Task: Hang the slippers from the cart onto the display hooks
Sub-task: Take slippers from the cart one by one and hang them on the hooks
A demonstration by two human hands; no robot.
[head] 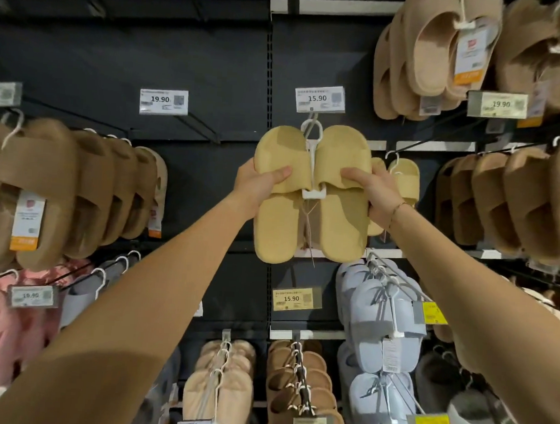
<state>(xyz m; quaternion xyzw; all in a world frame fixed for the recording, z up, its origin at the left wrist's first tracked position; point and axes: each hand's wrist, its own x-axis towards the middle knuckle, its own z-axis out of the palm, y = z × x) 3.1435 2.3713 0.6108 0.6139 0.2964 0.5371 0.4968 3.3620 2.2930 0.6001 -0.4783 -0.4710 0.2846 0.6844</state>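
Presently, a pair of yellow slide slippers is held up against the dark display wall, joined by a white plastic hanger between the two shoes. The left hand grasps the left slipper across its strap, thumb on the front face. The right hand grasps the right slipper likewise, thumb across the strap and fingers behind. Both hands are closed on the pair.

The hanger's loop sits directly below the 15.90 price tag, at the tip of the display hook that carries the tag. Whether the loop has already passed over the hook end cannot be told; the hook rod itself is hidden behind the tag and loop.

Assessment: the step in hand is threading the loop onto the hook. To do this well, the pair should be kept level so the loop faces the hook tip squarely, raised slightly if the tag obstructs, then pushed straight back along the rod. Neither hand should let go until the hanger bears the weight.

More yellow slippers hang just beside the right hand, on the neighbouring hook. Risk noted: a tilted pair could catch the price tag or slip off the tip.
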